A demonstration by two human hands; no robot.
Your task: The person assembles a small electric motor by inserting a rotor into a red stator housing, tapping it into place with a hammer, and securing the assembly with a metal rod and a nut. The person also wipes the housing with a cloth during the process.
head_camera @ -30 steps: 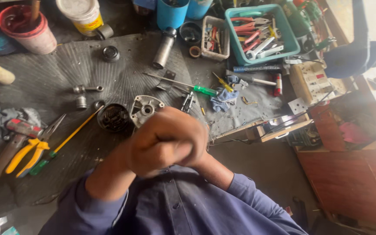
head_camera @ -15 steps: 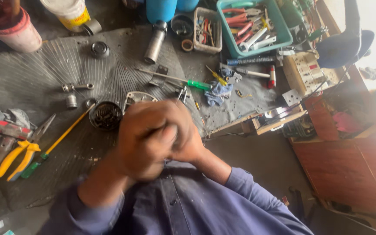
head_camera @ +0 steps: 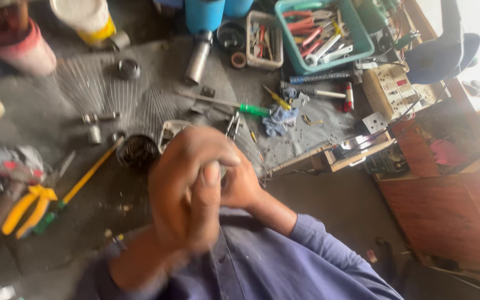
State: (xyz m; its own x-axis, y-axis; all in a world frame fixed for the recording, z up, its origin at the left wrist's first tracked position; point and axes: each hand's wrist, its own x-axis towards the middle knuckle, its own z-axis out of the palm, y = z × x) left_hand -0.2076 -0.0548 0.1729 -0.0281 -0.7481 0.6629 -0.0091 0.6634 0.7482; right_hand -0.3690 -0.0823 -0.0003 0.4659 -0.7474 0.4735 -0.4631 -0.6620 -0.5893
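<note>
Far left: yellow-handled pliers [head_camera: 26,208] and a long yellow-handled tool [head_camera: 87,175] lie on the grey surface [head_camera: 156,100], apart from both hands.
Dark round part: a black ring-shaped piece [head_camera: 138,151] sits on the surface just left of the hands, beside a pale metal housing [head_camera: 172,132] – both loose, neither one in hand.
Left hand: the left hand [head_camera: 181,189] is clenched tight, fingers wrapped over the other hand – grip narrow and closed.
Held piece: only a small pale bit [head_camera: 221,168] shows between the hands; what it is cannot be told through the blur.
Right hand: the right hand [head_camera: 243,186] presses in against the left, grip closed on the same hidden piece.
Right of hands: a green-handled screwdriver [head_camera: 234,104], a blue rag [head_camera: 279,119] and a teal tool tray [head_camera: 356,41] lie untouched.
Progress: judging by the loose parts, the work looks mid-way; the pieces on the surface are not yet joined.
</note>
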